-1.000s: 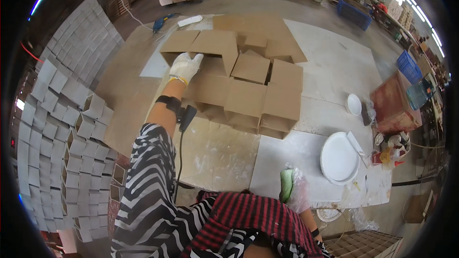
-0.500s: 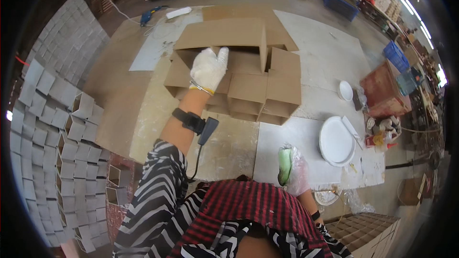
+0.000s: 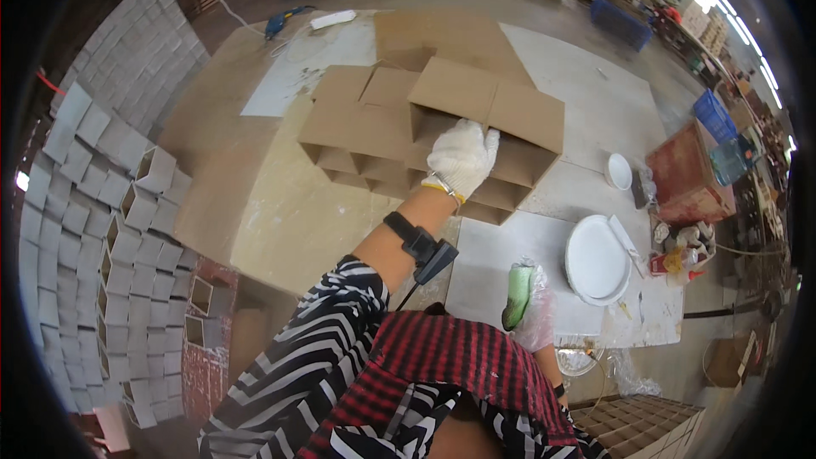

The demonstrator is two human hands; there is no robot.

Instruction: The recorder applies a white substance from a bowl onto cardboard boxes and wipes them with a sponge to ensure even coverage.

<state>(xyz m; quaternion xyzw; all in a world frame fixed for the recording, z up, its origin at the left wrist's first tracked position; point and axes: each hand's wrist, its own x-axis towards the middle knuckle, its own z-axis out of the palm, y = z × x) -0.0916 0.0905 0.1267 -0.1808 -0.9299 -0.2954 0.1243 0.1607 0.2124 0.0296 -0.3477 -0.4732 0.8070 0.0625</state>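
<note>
My left hand (image 3: 461, 157), in a white knitted glove, is closed at the open front of a brown cardboard box (image 3: 489, 102). Its fingertips are partly hidden by the box. This box sits higher than the others, at the right of a cluster of open-fronted cardboard boxes (image 3: 340, 123) on the table. My right hand (image 3: 537, 314), in a clear plastic glove, stays low near my apron. It grips a green, roll-shaped tool (image 3: 518, 293) with a darker lower end; its exact kind is unclear.
A round white tray (image 3: 597, 259) with a flat white strip (image 3: 627, 242) lies at the right, with a white bowl (image 3: 619, 172) beyond. Grey boxes (image 3: 144, 289) are stacked high at the left. A blue-handled tool (image 3: 276, 24) with a cord lies at the far left table edge.
My left hand has moved right, from the left side of the cluster to its right side. The raised box now stands at the right; the left boxes sit lower. My right hand keeps its tool.
</note>
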